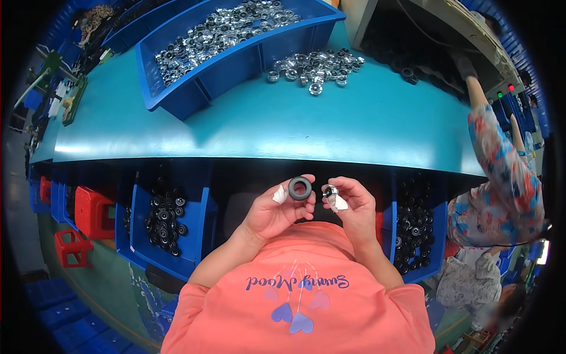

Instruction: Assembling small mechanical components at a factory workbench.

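Nearest to the camera is the coral T-shirt [236, 307] with printed hearts, filling the lower middle of the frame. At the far left stands a red plastic stool [93, 212]; to its right, a blue bin [203, 215] holds black wheels [165, 224]. In the upper left, a large blue tray [227, 71] full of clear wheels [218, 35] rests on the turquoise table [247, 133] and occupies much of its surface. Beside it, at upper centre, a loose pile of clear wheels [316, 88] lies on the table. At upper right, a co-worker's arm in a flowered sleeve [492, 138] reaches into a pale, open-fronted box [364, 20].

In the centre, below the table edge, the left hand [272, 212] pinches a black ring [290, 189]: matt, thick, its round hole turned to the camera. Just beside, the right hand [358, 206] pinches a small round piece [328, 192], dark and shiny, partly hidden by fingers. White tape [280, 194] is wrapped on a left-hand finger.
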Demonstrator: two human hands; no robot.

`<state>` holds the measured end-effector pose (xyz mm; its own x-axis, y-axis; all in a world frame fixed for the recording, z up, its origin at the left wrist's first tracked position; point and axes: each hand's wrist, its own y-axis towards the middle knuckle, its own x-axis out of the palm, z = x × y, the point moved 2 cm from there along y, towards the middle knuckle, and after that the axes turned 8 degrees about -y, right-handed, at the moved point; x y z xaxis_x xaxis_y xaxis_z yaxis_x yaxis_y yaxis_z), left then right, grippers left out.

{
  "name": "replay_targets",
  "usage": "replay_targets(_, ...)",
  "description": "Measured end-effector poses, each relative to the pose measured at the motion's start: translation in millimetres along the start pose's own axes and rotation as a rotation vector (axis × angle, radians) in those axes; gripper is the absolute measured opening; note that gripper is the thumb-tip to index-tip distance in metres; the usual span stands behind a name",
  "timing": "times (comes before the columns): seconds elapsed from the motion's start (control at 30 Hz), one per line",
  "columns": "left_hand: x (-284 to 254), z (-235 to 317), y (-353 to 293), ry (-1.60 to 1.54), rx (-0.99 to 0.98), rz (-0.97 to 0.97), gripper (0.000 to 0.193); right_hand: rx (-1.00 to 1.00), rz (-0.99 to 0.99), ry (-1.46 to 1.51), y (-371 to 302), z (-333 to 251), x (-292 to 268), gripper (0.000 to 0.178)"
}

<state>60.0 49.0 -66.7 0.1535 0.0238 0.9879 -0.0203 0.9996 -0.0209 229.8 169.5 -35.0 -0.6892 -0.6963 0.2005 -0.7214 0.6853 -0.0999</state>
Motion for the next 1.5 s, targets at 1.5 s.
replay_targets(1.5,-2,-13,-3,0.623,0.205,0.324,0.041,-0.421,-0.06,-0.554,24,19,24,0.046)
